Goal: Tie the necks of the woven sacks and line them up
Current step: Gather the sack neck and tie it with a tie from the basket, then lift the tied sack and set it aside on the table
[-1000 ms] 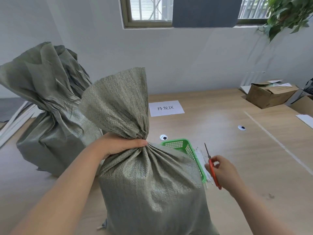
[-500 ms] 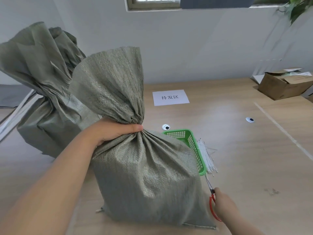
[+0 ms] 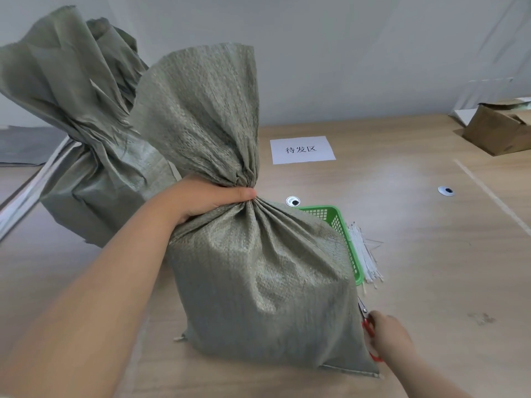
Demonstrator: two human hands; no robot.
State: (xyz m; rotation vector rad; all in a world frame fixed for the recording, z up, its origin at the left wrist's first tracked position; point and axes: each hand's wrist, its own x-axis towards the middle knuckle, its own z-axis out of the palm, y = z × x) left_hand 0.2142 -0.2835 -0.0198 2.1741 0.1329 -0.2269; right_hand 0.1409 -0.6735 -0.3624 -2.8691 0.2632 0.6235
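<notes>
Sack (image 3: 258, 282) stands upright near the front edge of the table (image 3: 416, 239), in the middle of my view, its bottom flat on the wood. I see the left hand (image 3: 201, 199) clamped round the gathered neck (image 3: 244, 179), thumb lying across the bunched weave, with the loose top fanning out above the fist. A second sack (image 3: 94, 179) stands behind it toward the table's left edge, close beside the first; its neck is pinched in too, though I cannot tell what holds it. At the first sack's lower right side the right hand (image 3: 388, 334) is curled round the red handles of the scissors (image 3: 364, 311), blades together and pointing away from me, just beside the sack; whether they touch it I cannot tell. Behind the sack's right shoulder a green basket (image 3: 342, 225) sits partly hidden, and a bundle of white strips (image 3: 365, 254) lies along its right side. Farther back, near the wall, a white sign (image 3: 302, 149) lies flat, and a brown box (image 3: 500, 130) sits at the far right corner.
</notes>
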